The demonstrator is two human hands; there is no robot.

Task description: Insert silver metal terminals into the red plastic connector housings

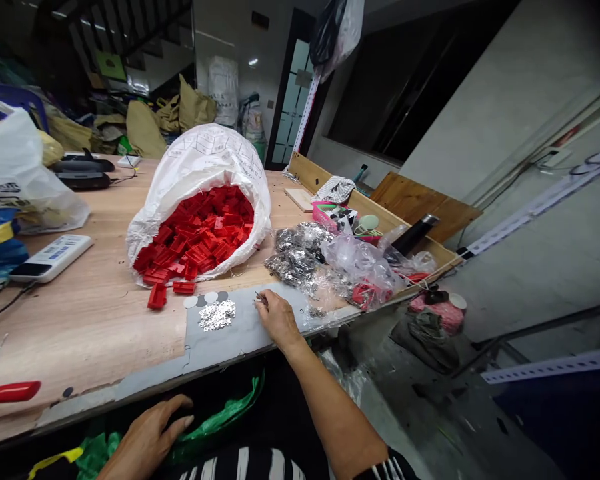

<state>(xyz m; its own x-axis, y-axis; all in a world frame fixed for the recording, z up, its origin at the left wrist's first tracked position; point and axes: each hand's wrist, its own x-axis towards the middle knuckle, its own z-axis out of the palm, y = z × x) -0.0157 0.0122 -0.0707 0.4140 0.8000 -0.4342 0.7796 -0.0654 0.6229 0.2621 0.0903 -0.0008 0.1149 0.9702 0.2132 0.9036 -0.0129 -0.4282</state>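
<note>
My right hand [279,321] is over the grey sheet [250,331] on the table, its fingertips pinched on a small thin dark piece [261,297] whose kind I cannot make out. To its left lies a pile of small shiny metal pieces [217,315], with round white and grey discs [211,297] behind it. My left hand [155,430] is below the table edge at my lap, beside a green plastic bag [220,418]. Its thumb and fingers are apart, with nothing seen between them. Two red plastic parts [157,297] lie before the white sack [215,150].
Red parts [205,227] fill the sack. Plastic bags of metal pieces [297,257] and a black bottle [416,233] stand at the right. A white power strip [55,258], a white bag [25,177] and a red handle [15,392] lie at the left.
</note>
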